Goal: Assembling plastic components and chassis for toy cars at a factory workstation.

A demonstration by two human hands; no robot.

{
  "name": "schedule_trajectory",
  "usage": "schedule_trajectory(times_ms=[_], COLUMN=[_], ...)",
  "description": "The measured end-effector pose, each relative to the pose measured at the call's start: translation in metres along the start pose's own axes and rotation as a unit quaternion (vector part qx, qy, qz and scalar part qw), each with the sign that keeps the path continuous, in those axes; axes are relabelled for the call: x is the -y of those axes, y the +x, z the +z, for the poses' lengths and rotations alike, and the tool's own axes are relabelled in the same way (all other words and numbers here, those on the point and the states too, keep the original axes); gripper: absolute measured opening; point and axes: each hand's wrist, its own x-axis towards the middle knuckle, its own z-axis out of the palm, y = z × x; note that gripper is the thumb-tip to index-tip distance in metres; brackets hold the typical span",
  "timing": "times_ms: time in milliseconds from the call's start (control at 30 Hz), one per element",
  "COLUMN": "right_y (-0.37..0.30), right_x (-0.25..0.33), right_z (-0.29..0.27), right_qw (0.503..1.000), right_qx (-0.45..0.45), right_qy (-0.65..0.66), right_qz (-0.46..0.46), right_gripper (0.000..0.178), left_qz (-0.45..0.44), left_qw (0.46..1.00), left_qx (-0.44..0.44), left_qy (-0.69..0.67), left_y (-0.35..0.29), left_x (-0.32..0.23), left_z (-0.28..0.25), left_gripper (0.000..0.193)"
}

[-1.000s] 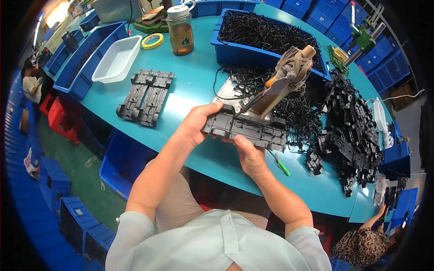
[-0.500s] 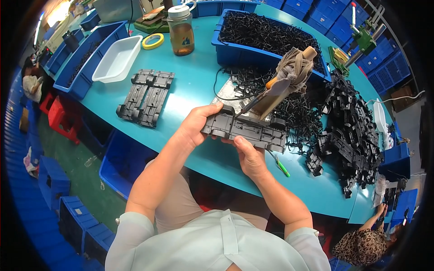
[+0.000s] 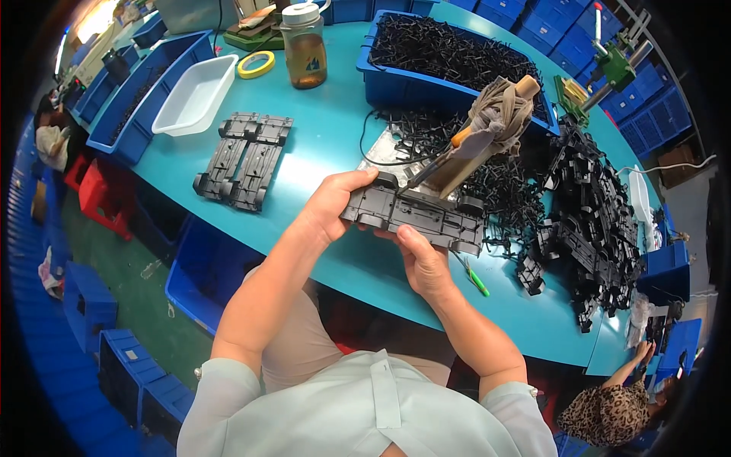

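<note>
Between both hands I hold a long black plastic car chassis (image 3: pixel 419 216), tilted, above the table's near edge. My left hand (image 3: pixel 329 207) grips its left end, thumb on top. My right hand (image 3: pixel 426 266) clasps its near edge, thumb on the upper face and the other fingers underneath. A soldering iron (image 3: pixel 425 174) with an orange handle slants down to the chassis; its tip is at the far edge, and I cannot tell if it touches. Grey cloth (image 3: pixel 496 114) ties the iron to a wooden post. Small black plastic strips (image 3: pixel 510 194) lie behind the chassis.
Two finished-looking black chassis (image 3: pixel 255 167) lie side by side at left. A heap of chassis (image 3: pixel 590 228) covers the right. Beyond stand a blue bin (image 3: pixel 381 82) of black strips, a drink bottle (image 3: pixel 304 57), yellow tape (image 3: pixel 256 65) and a white tray (image 3: pixel 171 122). A green-handled tool (image 3: pixel 478 282) lies near my right hand.
The chassis and both hands have shifted very slightly to the right. My grip on it looks the same, and the iron stays at its far edge.
</note>
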Motion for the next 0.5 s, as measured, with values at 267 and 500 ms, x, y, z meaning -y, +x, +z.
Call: schedule_trajectory(times_ms=[267, 500], right_y=[0.0, -0.003], right_x=[-0.001, 0.005], right_z=[0.003, 0.014], right_qw=[1.0, 0.994], right_qx=[-0.02, -0.065], right_qy=[-0.017, 0.087], right_qz=[-0.001, -0.001], right_gripper=[0.047, 0.037], left_qz=[0.005, 0.017], left_qw=[1.0, 0.999], left_qx=[0.018, 0.015], left_qy=[-0.011, -0.033], left_y=[0.006, 0.009], left_x=[0.005, 0.006], left_z=[-0.007, -0.009], left_gripper=[0.025, 0.026])
